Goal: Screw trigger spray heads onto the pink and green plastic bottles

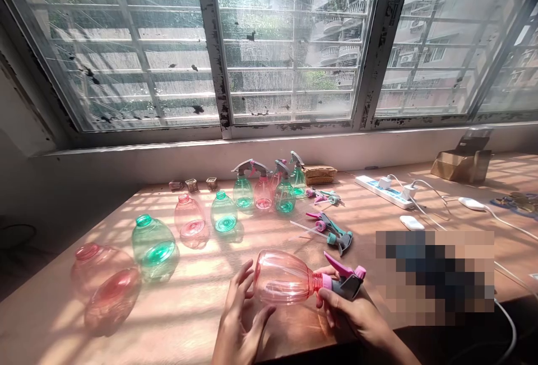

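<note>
A clear pink spray bottle (pixel 282 278) lies on its side in the air above the table's front edge, its base to the left. On its neck sits a grey and pink trigger spray head (pixel 345 281). My right hand (pixel 351 309) is closed around the neck and collar. By the bottle's base, my left hand (pixel 244 317) has its fingers apart; whether a fingertip touches the plastic I cannot tell. Loose trigger heads (pixel 332 233) with thin tubes lie just beyond the bottle. Headless bottles stand at left: pink (pixel 103 258), green (pixel 152 239), pink (pixel 189 216) and green (pixel 224 213).
Several bottles with heads, such as a green one (pixel 286 194), stand near the window wall. More trigger heads (pixel 323 195) lie beside a cardboard box (pixel 319 174). A power strip (pixel 384 191) with cables and a brown carton (pixel 461 164) are at right. A blurred patch (pixel 435 278) hides something.
</note>
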`<state>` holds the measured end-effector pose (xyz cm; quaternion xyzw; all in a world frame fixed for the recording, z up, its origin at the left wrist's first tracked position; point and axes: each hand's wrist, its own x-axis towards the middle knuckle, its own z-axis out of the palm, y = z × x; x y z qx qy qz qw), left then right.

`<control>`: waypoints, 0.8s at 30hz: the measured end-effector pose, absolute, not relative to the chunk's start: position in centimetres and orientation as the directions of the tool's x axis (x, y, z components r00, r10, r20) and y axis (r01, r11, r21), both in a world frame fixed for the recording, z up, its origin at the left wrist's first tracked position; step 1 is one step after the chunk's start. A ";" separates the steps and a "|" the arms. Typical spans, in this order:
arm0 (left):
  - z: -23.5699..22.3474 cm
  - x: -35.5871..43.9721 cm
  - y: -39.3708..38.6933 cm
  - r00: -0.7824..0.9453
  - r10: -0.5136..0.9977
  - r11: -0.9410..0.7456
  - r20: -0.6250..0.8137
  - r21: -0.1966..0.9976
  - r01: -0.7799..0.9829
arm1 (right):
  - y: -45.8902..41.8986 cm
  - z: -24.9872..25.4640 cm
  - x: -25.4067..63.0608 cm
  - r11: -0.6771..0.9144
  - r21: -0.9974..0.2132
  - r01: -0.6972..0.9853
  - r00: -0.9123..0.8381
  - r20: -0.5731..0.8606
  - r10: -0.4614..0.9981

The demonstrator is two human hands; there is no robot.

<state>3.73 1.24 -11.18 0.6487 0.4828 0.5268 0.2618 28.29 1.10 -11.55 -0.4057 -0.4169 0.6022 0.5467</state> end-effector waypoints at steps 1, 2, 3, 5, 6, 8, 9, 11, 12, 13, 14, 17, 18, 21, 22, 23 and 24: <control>-11.1 3.7 1.2 -0.021 0.905 -0.392 0.426 0.850 0.353 | 1.0 -11.5 28.3 -0.047 -0.953 -0.298 -0.075 -0.025 0.997; -11.1 3.8 1.2 -0.024 0.910 -0.381 0.415 0.856 0.351 | 1.0 -11.4 28.3 -0.027 -0.963 -0.268 -0.085 -0.004 0.996; -11.1 3.8 1.1 -0.032 0.917 -0.364 0.398 0.866 0.343 | 0.8 -11.1 28.4 0.000 -0.973 -0.232 -0.101 0.024 0.995; -11.1 3.8 1.1 -0.061 0.931 -0.326 0.360 0.896 0.303 | 0.6 -10.5 28.4 0.034 -0.987 -0.159 -0.145 0.058 0.988; -11.1 3.8 1.1 -0.078 0.936 -0.311 0.344 0.910 0.275 | 0.4 -10.2 28.5 0.035 -0.991 -0.132 -0.163 0.057 0.985; -11.1 3.8 1.2 -0.099 0.940 -0.296 0.327 0.924 0.241 | 0.3 -9.7 28.5 0.012 -0.993 -0.118 -0.189 0.035 0.981; -11.2 3.8 1.2 -0.100 0.940 -0.296 0.327 0.924 0.242 | 0.2 -9.6 28.5 0.009 -0.991 -0.133 -0.195 0.035 0.980; -11.4 3.7 1.4 -0.085 0.936 -0.308 0.342 0.912 0.270 | 0.4 -10.0 28.5 0.000 -0.985 -0.170 -0.172 0.030 0.985; -11.4 3.7 1.4 -0.072 0.932 -0.320 0.355 0.901 0.291 | 0.5 -10.3 28.5 -0.020 -0.981 -0.192 -0.144 0.008 0.990; -11.5 3.7 1.5 -0.058 0.926 -0.337 0.372 0.888 0.312 | 0.7 -10.7 28.5 -0.046 -0.975 -0.216 -0.116 -0.021 0.993; -11.6 3.6 1.5 -0.045 0.919 -0.357 0.392 0.874 0.330 | 0.8 -11.0 28.5 -0.070 -0.967 -0.243 -0.098 -0.048 0.994; -11.7 3.6 1.5 -0.014 0.896 -0.408 0.443 0.836 0.368 | 1.0 -11.4 28.5 -0.076 -0.956 -0.284 -0.089 -0.053 0.995; -11.6 3.6 1.4 -0.007 0.893 -0.415 0.450 0.830 0.374 | 1.0 -11.2 28.6 -0.072 -0.960 -0.270 -0.096 -0.048 0.994; -11.5 3.6 1.3 -0.015 0.908 -0.383 0.419 0.844 0.374 | 0.4 -9.9 28.6 -0.013 -0.983 -0.183 -0.142 0.014 0.990; -11.5 3.6 1.2 -0.027 0.917 -0.362 0.398 0.857 0.367 | 0.3 -9.5 28.7 0.020 -0.987 -0.160 -0.166 0.047 0.985; -11.5 3.6 1.2 -0.038 0.925 -0.341 0.378 0.870 0.357 | 0.1 -9.2 28.7 0.050 -0.989 -0.141 -0.185 0.076 0.980; -11.5 3.5 1.2 -0.049 0.930 -0.325 0.363 0.880 0.346 | 0.1 -9.1 28.8 0.074 -0.989 -0.127 -0.195 0.098 0.976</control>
